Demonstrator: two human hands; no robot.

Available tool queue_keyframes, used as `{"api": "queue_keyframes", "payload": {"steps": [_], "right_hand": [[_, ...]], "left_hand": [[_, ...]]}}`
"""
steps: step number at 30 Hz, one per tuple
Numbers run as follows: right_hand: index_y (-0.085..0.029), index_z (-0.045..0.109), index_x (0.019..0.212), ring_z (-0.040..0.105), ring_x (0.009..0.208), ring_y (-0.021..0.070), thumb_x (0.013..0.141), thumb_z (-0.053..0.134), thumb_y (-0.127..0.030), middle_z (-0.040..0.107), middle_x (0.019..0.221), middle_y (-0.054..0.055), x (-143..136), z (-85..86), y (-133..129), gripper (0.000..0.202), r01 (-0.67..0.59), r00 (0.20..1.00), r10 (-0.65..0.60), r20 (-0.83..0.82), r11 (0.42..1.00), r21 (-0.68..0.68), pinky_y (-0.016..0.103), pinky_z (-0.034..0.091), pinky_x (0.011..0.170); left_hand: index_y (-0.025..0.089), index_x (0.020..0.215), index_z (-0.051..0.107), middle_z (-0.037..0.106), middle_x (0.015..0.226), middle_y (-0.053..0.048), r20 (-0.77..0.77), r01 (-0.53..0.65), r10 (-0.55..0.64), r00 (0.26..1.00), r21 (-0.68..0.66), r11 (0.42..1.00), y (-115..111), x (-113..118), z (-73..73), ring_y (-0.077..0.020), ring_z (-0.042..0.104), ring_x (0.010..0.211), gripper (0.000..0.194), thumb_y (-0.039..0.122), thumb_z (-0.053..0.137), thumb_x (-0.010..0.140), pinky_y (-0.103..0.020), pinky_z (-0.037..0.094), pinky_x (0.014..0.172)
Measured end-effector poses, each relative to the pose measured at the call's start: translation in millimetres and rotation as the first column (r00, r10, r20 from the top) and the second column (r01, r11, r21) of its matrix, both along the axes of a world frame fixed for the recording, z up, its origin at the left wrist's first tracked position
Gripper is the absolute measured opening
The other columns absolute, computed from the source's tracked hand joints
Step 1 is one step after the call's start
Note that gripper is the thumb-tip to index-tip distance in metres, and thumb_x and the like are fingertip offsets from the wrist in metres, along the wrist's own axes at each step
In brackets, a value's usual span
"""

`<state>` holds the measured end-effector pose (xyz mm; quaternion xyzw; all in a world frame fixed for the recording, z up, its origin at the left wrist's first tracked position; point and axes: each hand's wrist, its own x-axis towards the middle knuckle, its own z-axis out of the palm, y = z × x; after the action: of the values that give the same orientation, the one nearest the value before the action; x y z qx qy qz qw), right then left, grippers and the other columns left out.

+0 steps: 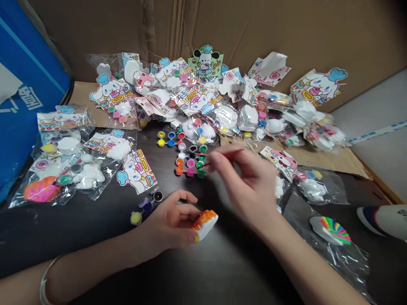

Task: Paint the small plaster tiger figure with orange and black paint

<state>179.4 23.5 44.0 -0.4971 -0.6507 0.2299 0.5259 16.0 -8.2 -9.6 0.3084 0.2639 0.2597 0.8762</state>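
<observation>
Low in the middle, my left hand grips a small figure painted orange on top, with a white side and a bit of yellow. My right hand, blurred, pinches a thin red brush over the right side of the paint pots. The open paint pots stand in short rows, with orange, pink, green, blue, yellow, red, white and black among them. Nearer my left wrist sit separate pots of yellow, purple and a dark colour.
Bagged white figures with printed cards pile up along the cardboard wall. More bags lie at left, one holding a pink-orange piece. At right are a rainbow-striped piece on plastic and a white cylindrical object.
</observation>
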Motion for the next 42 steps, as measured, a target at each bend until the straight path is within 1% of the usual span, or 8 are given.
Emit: {"api": "queue_keyframes", "payload": {"steps": [5, 10, 17, 23, 29, 33, 37, 42], "right_hand": [[-0.023, 0.065, 0.078, 0.056, 0.056, 0.0112, 0.09, 0.057, -0.022, 0.06, 0.064, -0.002, 8, -6.8, -52, 0.015, 0.158, 0.93, -0.131, -0.343, 0.986, 0.054, 0.025, 0.043, 0.051], [-0.021, 0.064, 0.075, 0.054, 0.051, 0.0105, 0.09, 0.058, -0.029, 0.057, 0.063, -0.002, 6, -20.1, -63, 0.018, 0.088, 0.871, -0.083, -0.484, 0.996, -0.014, 0.025, 0.043, 0.048], [-0.02, 0.059, 0.074, 0.053, 0.055, 0.0095, 0.093, 0.052, -0.022, 0.056, 0.062, -0.002, 7, -14.1, -67, 0.021, -0.129, 0.948, 0.131, -0.289, 0.991, 0.026, 0.023, 0.043, 0.05], [-0.02, 0.057, 0.072, 0.052, 0.055, 0.0098, 0.093, 0.051, -0.021, 0.055, 0.062, -0.002, 10, -15.6, -65, 0.021, -0.01, 0.988, 0.025, -0.155, 0.996, 0.092, 0.024, 0.042, 0.051], [-0.02, 0.057, 0.074, 0.052, 0.054, 0.0105, 0.092, 0.05, -0.017, 0.057, 0.063, -0.002, 9, -14.6, -67, 0.019, -0.115, 0.99, 0.122, -0.064, 0.988, 0.103, 0.026, 0.042, 0.05], [-0.02, 0.057, 0.073, 0.051, 0.055, 0.0102, 0.091, 0.051, -0.014, 0.056, 0.064, -0.002, 9, -15.2, -68, 0.019, 0.009, 0.995, 0.009, -0.097, 0.984, 0.176, 0.025, 0.041, 0.05], [-0.02, 0.057, 0.074, 0.051, 0.054, 0.0095, 0.088, 0.052, -0.01, 0.056, 0.063, -0.003, 9, -14.3, -68, 0.018, -0.131, 0.987, 0.143, -0.075, 0.981, 0.143, 0.025, 0.042, 0.052], [-0.02, 0.058, 0.074, 0.052, 0.055, 0.0097, 0.088, 0.053, -0.009, 0.057, 0.065, -0.002, 10, -13.8, -68, 0.019, 0.002, 0.996, 0.016, -0.09, 0.981, 0.193, 0.025, 0.041, 0.051]], "left_hand": [[0.023, 0.1, 0.041, 0.064, 0.091, 0.0, -0.075, -0.083, 0.092, 0.993, 0.119, 0.989, -9, 1, 2.2, -0.0129, 0.057, 0.077, 0.059, 0.03, 0.085, 0.061, -0.025, 0.042, 0.065], [0.024, 0.1, 0.04, 0.065, 0.097, -0.002, -0.244, -0.166, 0.246, 0.938, 0.309, 0.937, -13, 3, 7.8, -0.0169, 0.06, 0.089, 0.054, 0.021, 0.079, 0.063, -0.032, 0.044, 0.082], [0.025, 0.098, 0.038, 0.065, 0.09, 0.002, -0.332, -0.098, 0.229, 0.915, 0.368, 0.925, -12, 6, 16.3, -0.0163, 0.061, 0.088, 0.054, 0.02, 0.076, 0.06, -0.034, 0.044, 0.085], [0.025, 0.099, 0.037, 0.066, 0.09, 0.001, -0.367, -0.061, 0.207, 0.907, 0.372, 0.926, -12, 5, 17.5, -0.017, 0.061, 0.088, 0.054, 0.019, 0.075, 0.06, -0.034, 0.043, 0.084], [0.024, 0.097, 0.036, 0.066, 0.089, 0.001, -0.354, -0.044, 0.185, 0.917, 0.372, 0.927, -10, 6, 19.3, -0.0166, 0.061, 0.084, 0.053, 0.021, 0.073, 0.059, -0.035, 0.043, 0.083], [0.024, 0.097, 0.036, 0.065, 0.089, 0.001, -0.389, -0.039, 0.178, 0.904, 0.34, 0.94, -10, 5, 22.0, -0.0169, 0.061, 0.087, 0.054, 0.019, 0.073, 0.058, -0.034, 0.043, 0.082], [0.024, 0.098, 0.036, 0.065, 0.09, 0.001, -0.375, -0.048, 0.186, 0.908, 0.348, 0.936, -11, 4, 21.1, -0.0162, 0.06, 0.087, 0.053, 0.021, 0.074, 0.06, -0.033, 0.044, 0.081], [0.024, 0.097, 0.037, 0.065, 0.091, 0.001, -0.368, -0.06, 0.193, 0.91, 0.343, 0.937, -12, 4, 19.1, -0.0166, 0.061, 0.089, 0.052, 0.02, 0.075, 0.061, -0.031, 0.044, 0.078]]}}
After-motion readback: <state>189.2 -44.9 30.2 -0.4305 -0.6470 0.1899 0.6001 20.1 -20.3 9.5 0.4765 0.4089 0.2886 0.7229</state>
